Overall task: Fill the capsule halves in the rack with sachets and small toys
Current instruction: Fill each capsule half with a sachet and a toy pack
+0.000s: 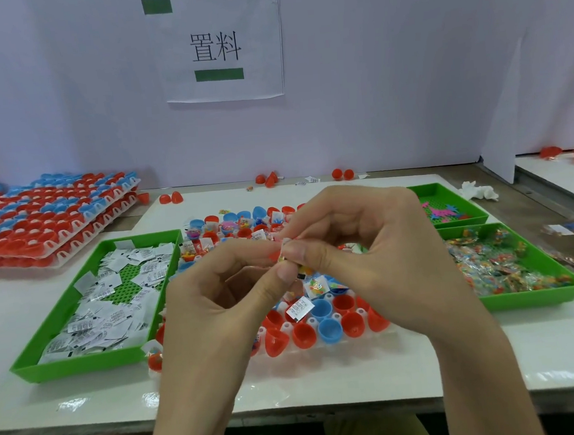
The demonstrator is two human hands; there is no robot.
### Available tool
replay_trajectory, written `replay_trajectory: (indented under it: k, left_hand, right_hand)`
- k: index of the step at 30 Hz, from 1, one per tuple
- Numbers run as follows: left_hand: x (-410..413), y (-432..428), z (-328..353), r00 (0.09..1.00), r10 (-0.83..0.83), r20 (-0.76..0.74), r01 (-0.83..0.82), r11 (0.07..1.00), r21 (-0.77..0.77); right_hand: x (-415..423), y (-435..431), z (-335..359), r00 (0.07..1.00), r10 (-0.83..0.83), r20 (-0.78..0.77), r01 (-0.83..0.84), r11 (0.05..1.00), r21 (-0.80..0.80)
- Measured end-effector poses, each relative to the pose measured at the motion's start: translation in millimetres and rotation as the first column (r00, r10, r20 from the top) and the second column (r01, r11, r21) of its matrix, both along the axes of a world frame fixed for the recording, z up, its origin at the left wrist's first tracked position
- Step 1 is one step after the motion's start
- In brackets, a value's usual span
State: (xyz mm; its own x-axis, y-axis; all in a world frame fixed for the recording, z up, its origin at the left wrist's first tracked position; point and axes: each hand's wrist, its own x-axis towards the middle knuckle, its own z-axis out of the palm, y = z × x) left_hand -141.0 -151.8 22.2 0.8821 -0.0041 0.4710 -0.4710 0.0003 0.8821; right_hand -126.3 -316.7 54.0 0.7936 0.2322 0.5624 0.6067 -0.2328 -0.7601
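Plainly, your forearms are cut off by the lower edge. Your left hand (pixel 216 291) and right hand (pixel 367 252) meet above the rack (pixel 340 347), both pinching one small packet (pixel 286 250) between thumb and fingertips; its contents are too small to make out. Your hands hide the rack's middle rows. Red and blue capsule halves (pixel 330 330) show nearest you, a sachet (pixel 299 309) lying across them. Beside the rack stand the sachet tray (pixel 77 366) on the left and the toy tray (pixel 532 297) on the right.

I see bright, even light from above and only faint shadows. White glare patches mark the glossy surface (pixel 326 380) near me. Edges bow; detail is slightly soft.
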Motion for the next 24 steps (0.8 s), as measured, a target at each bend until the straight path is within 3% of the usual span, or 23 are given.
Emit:
replay_trajectory:
  k: [6,11,14,16,24]
  left_hand:
    - [2.4,3.9,-2.5,0.997,0.076,0.02,-0.076,0.997,0.009]
    - [7.5,10.1,-10.5,0.993,0.113,0.036,-0.117,0.982,0.146]
    - [12.5,16.8,-19.7,0.982,0.182,0.055,-0.186,0.861,0.472]
    - [15.2,18.5,-25.1,0.977,0.211,0.038,-0.19,0.768,0.611]
    - [30.6,14.7,-45.9,0.97,0.218,-0.11,-0.031,0.557,0.83]
  right_hand:
    - [3.5,-1.1,-2.4,0.998,0.032,-0.058,-0.035,0.998,-0.056]
    - [12.2,0.8,-9.7,0.998,-0.022,-0.055,0.011,0.983,-0.185]
    - [20.6,0.7,-17.9,0.994,-0.08,-0.075,0.058,0.962,-0.266]
    - [27.0,-0.7,-24.4,0.987,-0.104,-0.12,0.058,0.941,-0.333]
    - [42.5,3.5,-44.6,0.961,-0.09,-0.262,-0.056,0.863,-0.502]
